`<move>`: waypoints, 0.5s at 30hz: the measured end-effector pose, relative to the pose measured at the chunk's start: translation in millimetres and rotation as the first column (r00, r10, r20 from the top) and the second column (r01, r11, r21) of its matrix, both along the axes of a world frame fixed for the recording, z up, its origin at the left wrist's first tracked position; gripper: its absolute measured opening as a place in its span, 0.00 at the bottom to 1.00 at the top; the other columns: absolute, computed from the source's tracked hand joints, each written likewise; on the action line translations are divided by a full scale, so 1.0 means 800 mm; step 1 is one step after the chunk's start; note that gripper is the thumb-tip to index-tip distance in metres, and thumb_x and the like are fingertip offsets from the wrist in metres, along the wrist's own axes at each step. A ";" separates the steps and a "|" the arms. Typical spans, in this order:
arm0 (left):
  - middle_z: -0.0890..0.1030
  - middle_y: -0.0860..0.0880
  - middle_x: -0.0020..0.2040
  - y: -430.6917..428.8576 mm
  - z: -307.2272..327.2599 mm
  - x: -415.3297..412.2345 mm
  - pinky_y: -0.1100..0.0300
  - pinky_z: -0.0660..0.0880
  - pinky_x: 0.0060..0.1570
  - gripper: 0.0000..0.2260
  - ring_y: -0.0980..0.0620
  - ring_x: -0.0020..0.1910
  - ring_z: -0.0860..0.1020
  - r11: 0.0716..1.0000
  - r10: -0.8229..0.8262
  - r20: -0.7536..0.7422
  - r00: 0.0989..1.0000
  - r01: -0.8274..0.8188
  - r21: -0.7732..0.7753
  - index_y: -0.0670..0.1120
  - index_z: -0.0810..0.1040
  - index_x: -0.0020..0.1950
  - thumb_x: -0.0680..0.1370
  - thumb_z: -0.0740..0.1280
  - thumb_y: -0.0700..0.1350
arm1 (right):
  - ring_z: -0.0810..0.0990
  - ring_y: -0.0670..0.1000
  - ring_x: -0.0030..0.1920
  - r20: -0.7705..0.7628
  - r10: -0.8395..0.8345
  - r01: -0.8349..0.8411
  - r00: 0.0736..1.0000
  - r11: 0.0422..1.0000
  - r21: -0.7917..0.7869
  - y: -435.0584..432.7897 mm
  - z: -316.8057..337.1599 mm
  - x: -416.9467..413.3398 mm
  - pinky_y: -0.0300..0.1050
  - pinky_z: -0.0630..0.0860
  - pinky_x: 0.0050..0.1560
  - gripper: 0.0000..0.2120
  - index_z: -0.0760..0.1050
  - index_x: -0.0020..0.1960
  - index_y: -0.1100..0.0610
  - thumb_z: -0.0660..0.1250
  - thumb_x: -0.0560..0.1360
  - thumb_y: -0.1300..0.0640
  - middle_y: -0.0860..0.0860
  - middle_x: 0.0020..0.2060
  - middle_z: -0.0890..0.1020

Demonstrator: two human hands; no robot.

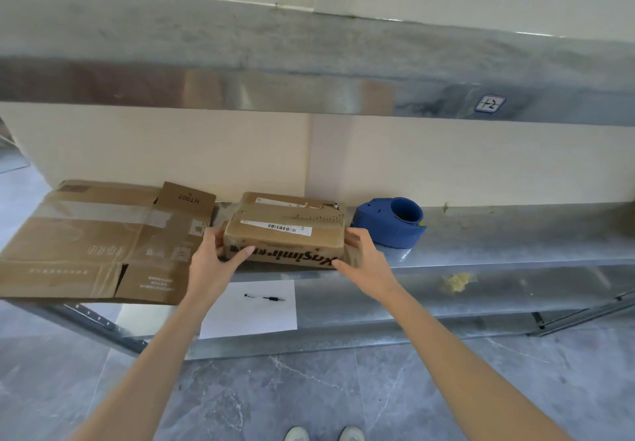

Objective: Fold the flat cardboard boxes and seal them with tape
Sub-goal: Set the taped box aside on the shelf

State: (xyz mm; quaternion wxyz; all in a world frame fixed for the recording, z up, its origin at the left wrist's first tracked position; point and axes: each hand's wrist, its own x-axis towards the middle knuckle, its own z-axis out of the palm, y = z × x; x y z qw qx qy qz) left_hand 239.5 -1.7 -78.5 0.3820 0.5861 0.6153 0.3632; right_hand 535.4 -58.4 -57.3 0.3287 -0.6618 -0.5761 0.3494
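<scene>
Left hand (213,262) and right hand (365,258) grip "Kasimir" box (292,215).

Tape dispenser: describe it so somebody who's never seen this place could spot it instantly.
Look at the middle metal shelf against the cream wall. Just right of the small folded box held by the left hand and right hand sits the tape dispenser. It is the only blue, rounded plastic thing among brown cardboard.
</scene>
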 end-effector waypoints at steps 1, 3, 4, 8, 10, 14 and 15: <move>0.78 0.58 0.53 0.002 0.007 -0.003 0.61 0.75 0.52 0.25 0.55 0.55 0.78 1.000 -0.021 0.012 1.000 0.021 -0.005 0.55 0.68 0.60 0.69 0.75 0.58 | 0.72 0.42 0.68 -0.006 0.005 -0.005 1.000 1.000 0.002 0.001 0.005 0.004 0.46 0.70 0.68 0.30 0.64 0.70 0.51 0.75 0.73 0.58 0.41 0.65 0.75; 0.78 0.57 0.55 0.007 0.021 -0.010 0.56 0.74 0.59 0.28 0.54 0.57 0.77 0.997 -0.070 0.029 0.997 0.071 -0.033 0.55 0.69 0.62 0.67 0.74 0.61 | 0.70 0.36 0.67 -0.053 0.020 -0.021 0.998 1.000 -0.010 0.003 0.015 0.010 0.45 0.68 0.69 0.32 0.63 0.71 0.47 0.75 0.73 0.58 0.34 0.63 0.73; 0.79 0.55 0.57 0.009 0.028 -0.014 0.53 0.74 0.62 0.29 0.52 0.59 0.78 0.995 -0.091 0.030 0.995 0.092 -0.044 0.54 0.70 0.63 0.67 0.74 0.61 | 0.69 0.35 0.67 -0.070 0.034 -0.035 0.997 0.999 -0.012 0.004 0.021 0.014 0.44 0.67 0.70 0.35 0.62 0.73 0.45 0.75 0.73 0.58 0.32 0.63 0.71; 0.78 0.49 0.64 0.016 0.057 -0.025 0.43 0.72 0.67 0.29 0.46 0.63 0.78 0.987 -0.149 0.079 0.986 0.153 -0.041 0.49 0.70 0.69 0.70 0.75 0.54 | 0.69 0.40 0.70 -0.070 0.117 -0.116 0.991 0.993 0.010 0.012 0.041 0.019 0.43 0.68 0.71 0.40 0.58 0.78 0.45 0.75 0.74 0.55 0.35 0.68 0.71; 0.78 0.49 0.65 0.015 0.071 -0.027 0.45 0.71 0.68 0.33 0.47 0.63 0.77 0.988 -0.149 0.113 0.982 0.153 -0.029 0.48 0.70 0.71 0.68 0.75 0.54 | 0.69 0.41 0.70 -0.067 0.139 -0.137 0.988 0.990 0.035 0.016 0.051 0.017 0.45 0.70 0.70 0.41 0.55 0.80 0.44 0.74 0.74 0.56 0.40 0.70 0.72; 0.80 0.52 0.63 0.013 0.090 -0.024 0.49 0.73 0.66 0.34 0.51 0.62 0.78 0.989 -0.150 0.206 0.967 0.148 0.028 0.50 0.71 0.71 0.67 0.78 0.50 | 0.71 0.45 0.70 -0.140 0.085 -0.067 0.986 0.990 0.126 0.026 0.069 0.016 0.38 0.74 0.62 0.40 0.59 0.72 0.37 0.76 0.72 0.62 0.43 0.70 0.72; 0.80 0.52 0.63 0.014 0.094 -0.021 0.49 0.73 0.66 0.33 0.51 0.62 0.78 0.989 -0.146 0.220 0.965 0.141 0.041 0.51 0.71 0.71 0.68 0.78 0.48 | 0.73 0.45 0.67 -0.162 0.066 -0.044 0.985 0.990 0.136 0.028 0.072 0.016 0.33 0.74 0.58 0.40 0.60 0.70 0.38 0.77 0.71 0.64 0.44 0.68 0.73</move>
